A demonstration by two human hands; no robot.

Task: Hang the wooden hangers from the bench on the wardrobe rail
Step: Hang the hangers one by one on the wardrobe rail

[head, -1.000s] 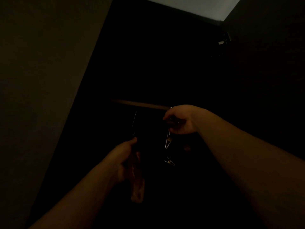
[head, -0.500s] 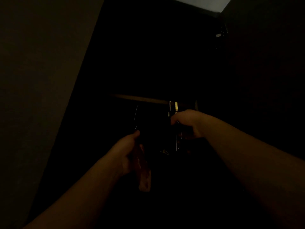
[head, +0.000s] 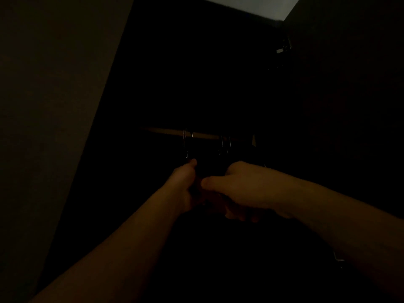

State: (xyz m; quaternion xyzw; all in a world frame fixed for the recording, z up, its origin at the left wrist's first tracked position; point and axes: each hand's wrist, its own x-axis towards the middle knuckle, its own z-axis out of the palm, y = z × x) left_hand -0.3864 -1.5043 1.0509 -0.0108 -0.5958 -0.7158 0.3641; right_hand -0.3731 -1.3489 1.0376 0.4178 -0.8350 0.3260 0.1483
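Hands (head: 218, 189) bunched together beneath round wooden rail (head: 166, 132); thin wire hooks (head: 184, 142), probably metal.

no legible text, perhaps from darkness

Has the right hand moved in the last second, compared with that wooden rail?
Yes. The right hand was up at the rail; now it sits lower, clearly below the rail, and has shifted left to meet the left hand.

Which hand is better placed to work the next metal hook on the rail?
Probably left. The left hand sits right beneath the leftmost metal hooks on the pale wooden rail. The right hand is lower. It is too dark to tell what either grips.
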